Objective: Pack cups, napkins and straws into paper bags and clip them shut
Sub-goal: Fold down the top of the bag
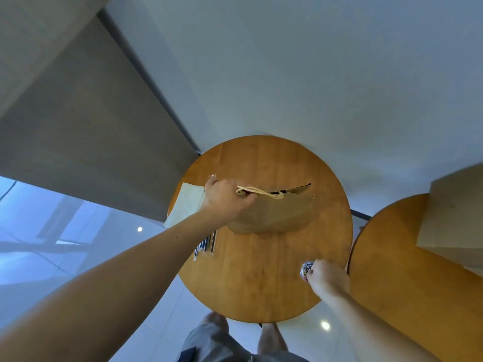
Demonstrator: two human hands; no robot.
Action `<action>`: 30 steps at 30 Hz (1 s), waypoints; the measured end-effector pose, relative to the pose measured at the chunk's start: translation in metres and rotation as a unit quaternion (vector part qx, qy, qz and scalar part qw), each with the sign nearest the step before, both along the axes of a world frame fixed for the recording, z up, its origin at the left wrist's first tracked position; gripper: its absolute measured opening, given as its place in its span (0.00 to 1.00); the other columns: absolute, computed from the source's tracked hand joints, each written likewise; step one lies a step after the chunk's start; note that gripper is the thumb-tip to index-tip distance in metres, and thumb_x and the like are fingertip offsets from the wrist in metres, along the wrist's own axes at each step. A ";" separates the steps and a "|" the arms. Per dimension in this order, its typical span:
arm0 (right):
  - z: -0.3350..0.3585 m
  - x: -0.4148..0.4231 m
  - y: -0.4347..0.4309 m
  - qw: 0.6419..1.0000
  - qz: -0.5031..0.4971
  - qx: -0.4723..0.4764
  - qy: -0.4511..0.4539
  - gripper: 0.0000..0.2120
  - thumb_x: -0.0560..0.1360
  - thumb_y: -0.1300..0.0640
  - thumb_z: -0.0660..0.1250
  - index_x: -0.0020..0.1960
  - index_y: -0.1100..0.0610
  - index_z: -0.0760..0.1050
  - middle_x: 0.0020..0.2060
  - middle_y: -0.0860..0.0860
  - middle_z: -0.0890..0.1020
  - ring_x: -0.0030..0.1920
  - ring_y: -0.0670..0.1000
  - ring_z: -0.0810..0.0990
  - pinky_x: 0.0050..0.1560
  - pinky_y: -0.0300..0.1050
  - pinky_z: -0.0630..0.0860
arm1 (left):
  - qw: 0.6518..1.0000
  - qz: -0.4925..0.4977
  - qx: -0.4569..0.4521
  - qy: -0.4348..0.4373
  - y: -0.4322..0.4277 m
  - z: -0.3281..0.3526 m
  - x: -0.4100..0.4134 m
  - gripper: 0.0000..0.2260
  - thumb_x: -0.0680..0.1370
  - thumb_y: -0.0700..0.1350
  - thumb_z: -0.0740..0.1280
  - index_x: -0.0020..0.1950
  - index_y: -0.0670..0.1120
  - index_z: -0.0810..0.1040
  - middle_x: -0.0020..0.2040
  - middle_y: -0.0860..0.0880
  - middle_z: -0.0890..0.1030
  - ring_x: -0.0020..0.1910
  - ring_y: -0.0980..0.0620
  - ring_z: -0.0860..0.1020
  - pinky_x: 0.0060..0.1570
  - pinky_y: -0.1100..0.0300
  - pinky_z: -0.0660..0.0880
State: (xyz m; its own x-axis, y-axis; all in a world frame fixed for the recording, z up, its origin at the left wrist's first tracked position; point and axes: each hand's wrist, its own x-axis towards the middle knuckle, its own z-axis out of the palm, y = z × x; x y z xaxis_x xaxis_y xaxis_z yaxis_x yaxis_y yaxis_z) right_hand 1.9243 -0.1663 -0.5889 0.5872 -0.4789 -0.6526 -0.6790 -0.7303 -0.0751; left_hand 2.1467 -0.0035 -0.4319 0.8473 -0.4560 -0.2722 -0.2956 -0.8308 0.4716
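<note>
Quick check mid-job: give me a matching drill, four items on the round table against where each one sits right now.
1 paper bag
2 napkins
3 straws
4 small round tub

a at the right hand
b top held in the left hand grip
c pale stack, left of the bag
d thin bundle by the left forearm

Pairs: 1-b, 2-c, 3-d, 4-a

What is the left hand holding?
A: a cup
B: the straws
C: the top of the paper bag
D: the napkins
C: the left hand grips the bag at its top, by the rope handles, while the straws and napkins lie on the table.
</note>
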 end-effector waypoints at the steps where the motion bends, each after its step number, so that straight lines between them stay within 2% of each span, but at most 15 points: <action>1: 0.001 -0.001 0.000 1.000 -0.006 0.007 -0.004 0.08 0.79 0.52 0.61 0.43 0.51 0.75 0.33 0.44 0.77 0.36 0.47 0.79 0.31 0.40 0.73 | 1.000 -0.002 0.002 -0.002 0.000 0.000 0.000 0.15 0.78 0.52 0.67 0.32 0.62 0.71 0.34 0.55 0.82 0.37 0.57 0.75 0.71 0.46 0.60; 4: 0.007 -0.003 0.000 0.999 -0.026 0.029 -0.024 0.08 0.78 0.51 0.61 0.46 0.51 0.78 0.36 0.45 0.80 0.37 0.47 0.80 0.37 0.43 0.78 | 1.000 -0.004 0.005 -0.001 0.000 -0.001 0.001 0.11 0.78 0.53 0.66 0.36 0.62 0.75 0.37 0.54 0.83 0.39 0.57 0.76 0.72 0.46 0.60; 9: 0.023 -0.005 -0.002 0.982 -0.093 0.095 -0.132 0.08 0.76 0.52 0.67 0.39 0.50 0.73 0.32 0.44 0.79 0.33 0.45 0.79 0.34 0.44 0.77 | 1.000 0.007 0.020 0.010 -0.004 0.003 0.001 0.10 0.78 0.55 0.66 0.37 0.56 0.79 0.37 0.52 0.83 0.43 0.54 0.78 0.74 0.46 0.55; 12: 0.045 0.004 0.001 0.960 -0.083 0.145 -0.223 0.05 0.75 0.55 0.70 0.43 0.50 0.75 0.34 0.42 0.80 0.36 0.45 0.81 0.36 0.41 0.80 | 0.998 0.006 0.053 0.020 -0.006 0.008 0.001 0.13 0.78 0.58 0.64 0.40 0.54 0.81 0.37 0.52 0.83 0.47 0.52 0.79 0.75 0.47 0.52; 14: 0.067 0.018 0.005 0.944 -0.055 0.146 -0.291 0.04 0.75 0.55 0.71 0.47 0.48 0.78 0.38 0.38 0.80 0.40 0.41 0.81 0.39 0.32 0.78 | 0.999 0.000 0.049 0.022 -0.006 0.011 0.002 0.12 0.79 0.57 0.63 0.36 0.58 0.76 0.35 0.54 0.81 0.47 0.53 0.79 0.75 0.47 0.51; 16: 0.094 0.038 0.012 0.920 -0.028 0.139 -0.365 0.04 0.75 0.55 0.72 0.47 0.47 0.81 0.41 0.37 0.80 0.42 0.38 0.79 0.41 0.27 0.75 | 0.999 -0.011 0.052 0.012 -0.007 0.014 0.003 0.15 0.79 0.57 0.63 0.32 0.59 0.72 0.33 0.56 0.78 0.45 0.53 0.79 0.73 0.47 0.54; 20: 0.145 0.083 0.029 0.866 0.000 0.179 -0.467 0.06 0.75 0.59 0.70 0.47 0.48 0.82 0.44 0.39 0.79 0.42 0.41 0.79 0.43 0.30 0.74 | 0.996 -0.037 0.086 -0.008 -0.009 0.013 0.006 0.17 0.80 0.58 0.61 0.31 0.58 0.69 0.29 0.57 0.73 0.39 0.54 0.75 0.70 0.47 0.58; 22: 0.158 0.102 0.033 0.856 0.048 0.163 -0.488 0.04 0.75 0.62 0.70 0.47 0.54 0.81 0.48 0.44 0.80 0.39 0.42 0.77 0.43 0.35 0.76 | 0.995 -0.045 0.088 -0.007 -0.009 0.012 0.008 0.19 0.80 0.59 0.60 0.29 0.57 0.67 0.28 0.57 0.72 0.38 0.54 0.73 0.69 0.47 0.58; 23: 0.162 0.109 0.034 0.857 0.073 0.148 -0.488 0.03 0.75 0.63 0.69 0.47 0.57 0.81 0.49 0.47 0.82 0.38 0.44 0.78 0.43 0.41 0.77 | 0.995 -0.049 0.091 -0.005 -0.009 0.012 0.010 0.20 0.80 0.59 0.60 0.29 0.57 0.66 0.28 0.57 0.72 0.38 0.54 0.73 0.69 0.47 0.59; 25: 0.168 0.121 0.036 0.859 0.114 0.110 -0.487 0.04 0.74 0.65 0.69 0.47 0.60 0.82 0.46 0.51 0.83 0.40 0.48 0.80 0.44 0.47 0.79 | 0.992 -0.065 0.105 -0.004 -0.008 0.012 0.014 0.21 0.81 0.59 0.59 0.29 0.56 0.66 0.29 0.57 0.71 0.38 0.53 0.72 0.68 0.47 0.59; 28: 0.174 0.132 0.032 0.854 0.166 0.061 -0.489 0.11 0.73 0.66 0.70 0.52 0.56 0.83 0.44 0.51 0.85 0.42 0.49 0.80 0.44 0.41 0.77 | 0.991 -0.087 0.105 -0.007 -0.007 0.009 0.019 0.21 0.81 0.58 0.58 0.29 0.55 0.66 0.28 0.56 0.70 0.32 0.57 0.68 0.68 0.46 0.58; 30: 0.178 0.138 0.025 0.875 0.199 0.050 -0.438 0.12 0.77 0.62 0.67 0.58 0.51 0.82 0.48 0.51 0.84 0.46 0.51 0.82 0.45 0.47 0.79 | 0.988 -0.100 0.113 -0.019 -0.008 0.004 0.020 0.21 0.81 0.58 0.58 0.29 0.54 0.67 0.28 0.56 0.70 0.30 0.59 0.65 0.67 0.46 0.58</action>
